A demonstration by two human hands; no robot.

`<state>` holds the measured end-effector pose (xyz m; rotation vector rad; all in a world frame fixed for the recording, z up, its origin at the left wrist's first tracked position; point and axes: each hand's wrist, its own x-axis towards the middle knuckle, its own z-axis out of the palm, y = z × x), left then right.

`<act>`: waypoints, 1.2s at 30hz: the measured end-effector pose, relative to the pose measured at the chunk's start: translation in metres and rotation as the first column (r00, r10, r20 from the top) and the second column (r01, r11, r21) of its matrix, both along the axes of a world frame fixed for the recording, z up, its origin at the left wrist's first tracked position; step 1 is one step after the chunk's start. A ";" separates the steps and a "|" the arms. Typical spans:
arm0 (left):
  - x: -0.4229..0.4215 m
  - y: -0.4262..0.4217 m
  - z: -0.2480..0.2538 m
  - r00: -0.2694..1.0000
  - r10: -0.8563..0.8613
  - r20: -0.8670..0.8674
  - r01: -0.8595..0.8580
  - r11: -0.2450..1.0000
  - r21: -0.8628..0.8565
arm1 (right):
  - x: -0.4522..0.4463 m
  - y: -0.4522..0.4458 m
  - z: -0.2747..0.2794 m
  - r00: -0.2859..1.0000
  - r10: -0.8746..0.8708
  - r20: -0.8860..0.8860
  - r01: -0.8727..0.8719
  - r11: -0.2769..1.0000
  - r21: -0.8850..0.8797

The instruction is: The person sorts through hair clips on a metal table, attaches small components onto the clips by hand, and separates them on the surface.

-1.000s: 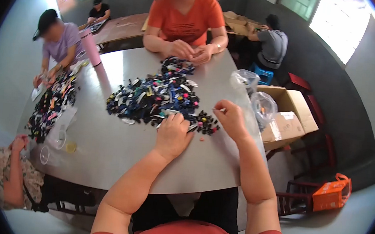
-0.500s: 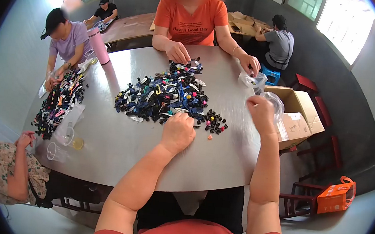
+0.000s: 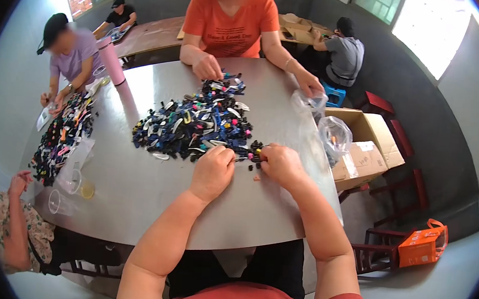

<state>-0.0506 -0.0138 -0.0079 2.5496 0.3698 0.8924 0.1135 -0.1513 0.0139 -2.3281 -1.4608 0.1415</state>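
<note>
A big mixed pile of hair clips (image 3: 187, 125), mostly black and blue with white snap clips among them, lies on the metal table (image 3: 149, 210). My left hand (image 3: 213, 171) is closed at the near edge of the pile, its fingertips by a white snap clip. To its right, my right hand (image 3: 282, 164) reaches down with curled fingers into the small black claw clips (image 3: 255, 150). What either hand holds is hidden. Just below my right fingers lies a small orange-pink piece (image 3: 257, 178).
Across the table a person in orange (image 3: 230, 26) touches the pile and a clear bag (image 3: 310, 101). Another clear bag (image 3: 334, 136) hangs by a cardboard box (image 3: 385, 142). At left are a second clip pile (image 3: 64, 134), plastic cups (image 3: 59, 202) and a pink bottle (image 3: 112, 61).
My right hand has come down and left from near the clear bag to the small black clips. The person opposite still has a hand at each of the pile and bag. The view has shifted slightly.
</note>
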 end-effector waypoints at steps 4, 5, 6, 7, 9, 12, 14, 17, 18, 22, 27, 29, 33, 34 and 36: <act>0.001 -0.002 -0.002 0.995 -0.101 0.023 0.101 0.995 0.011 | 0.000 0.003 -0.004 0.999 -0.053 -0.006 0.053 0.998 0.022; 0.000 -0.003 -0.001 0.991 -0.131 -0.001 0.131 0.991 0.015 | 0.002 0.004 -0.006 0.999 -0.048 -0.022 0.048 0.999 0.004; 0.000 -0.003 -0.001 0.991 -0.137 -0.001 0.138 0.990 0.016 | 0.004 0.004 -0.007 0.998 -0.043 -0.038 0.042 0.999 -0.016; 0.000 -0.003 0.000 0.986 -0.161 0.035 0.161 0.987 -0.002 | 0.004 0.004 -0.008 0.998 -0.050 -0.037 0.050 0.999 -0.015; 0.000 -0.002 0.003 0.979 -0.192 0.072 0.194 0.981 -0.017 | 0.004 0.004 -0.007 0.999 -0.048 -0.012 0.048 0.999 -0.004; -0.001 -0.002 0.008 0.978 -0.173 0.114 0.176 0.984 -0.010 | 0.013 -0.004 -0.004 0.997 0.013 -0.076 -0.002 0.989 0.148; -0.004 -0.001 0.008 0.981 -0.137 0.138 0.146 0.987 -0.061 | 0.021 -0.017 0.023 0.873 0.029 -0.487 0.105 0.964 0.245; -0.005 0.000 0.005 0.985 -0.112 0.128 0.126 0.986 -0.105 | 0.038 -0.035 0.046 0.881 -0.018 -0.473 0.179 0.938 0.297; -0.004 0.001 0.004 0.984 -0.115 0.134 0.129 0.986 -0.105 | 0.043 -0.041 0.050 0.862 -0.022 -0.506 0.208 0.926 0.314; -0.004 -0.001 0.005 0.985 -0.119 0.126 0.135 0.983 -0.122 | 0.062 -0.063 0.062 0.927 -0.155 -0.343 0.313 0.822 0.476; -0.005 -0.003 0.007 0.989 -0.103 0.108 0.119 0.981 -0.152 | 0.120 -0.092 0.057 0.821 -0.570 0.021 0.551 0.802 0.229; -0.004 -0.002 0.006 0.988 -0.112 0.109 0.128 0.982 -0.142 | 0.123 -0.099 0.054 0.707 -0.678 0.203 0.695 0.719 -0.017; -0.004 -0.004 0.008 0.992 -0.092 0.081 0.106 0.976 -0.192 | 0.106 -0.098 0.065 0.676 -0.685 0.272 0.685 0.720 0.110; -0.002 -0.003 0.007 0.994 -0.083 0.072 0.095 0.977 -0.192 | 0.099 -0.096 0.068 0.685 -0.679 0.265 0.679 0.726 0.105; -0.002 -0.001 0.003 0.989 -0.070 0.127 0.098 0.967 -0.233 | 0.078 -0.084 0.072 0.857 -0.509 0.080 0.486 0.851 0.201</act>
